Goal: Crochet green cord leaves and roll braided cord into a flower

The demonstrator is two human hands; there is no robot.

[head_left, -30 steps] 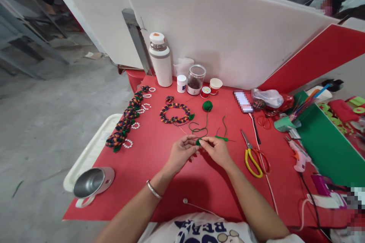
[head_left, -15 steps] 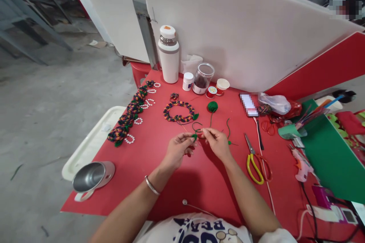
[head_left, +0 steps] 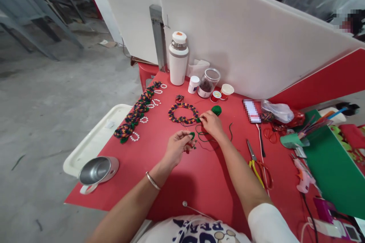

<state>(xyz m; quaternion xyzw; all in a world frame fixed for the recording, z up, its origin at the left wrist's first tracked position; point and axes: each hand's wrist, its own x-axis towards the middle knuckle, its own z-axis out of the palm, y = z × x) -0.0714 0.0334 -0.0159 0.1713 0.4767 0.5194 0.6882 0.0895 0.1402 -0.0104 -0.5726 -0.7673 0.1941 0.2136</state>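
My left hand (head_left: 178, 146) pinches a small green yarn piece (head_left: 192, 135) above the table, with thin yarn ends hanging by its fingers. My right hand (head_left: 212, 124) reaches farther forward, its fingertips closed at the green yarn leaf (head_left: 198, 120) on the right side of a multicoloured braided yarn ring (head_left: 173, 118). The fingers partly cover that leaf. Just behind the right hand sits a green yarn ball (head_left: 216, 110). Loose green yarn (head_left: 203, 134) curls on the red table between and below the hands.
Multicoloured yarn braids (head_left: 134, 117) with white bead loops line the left edge, near a steel mug (head_left: 114, 165) and a cream tray (head_left: 76, 153). A flask (head_left: 178, 64), jar (head_left: 209, 82) and thread spool (head_left: 216, 96) stand behind. Scissors (head_left: 252, 151), a phone (head_left: 252, 111) and glue gun (head_left: 302, 176) lie right.
My right hand has left the green piece in my left hand and moved forward to the ring's green leaf. My left hand still grips its piece. The view has shifted slightly.
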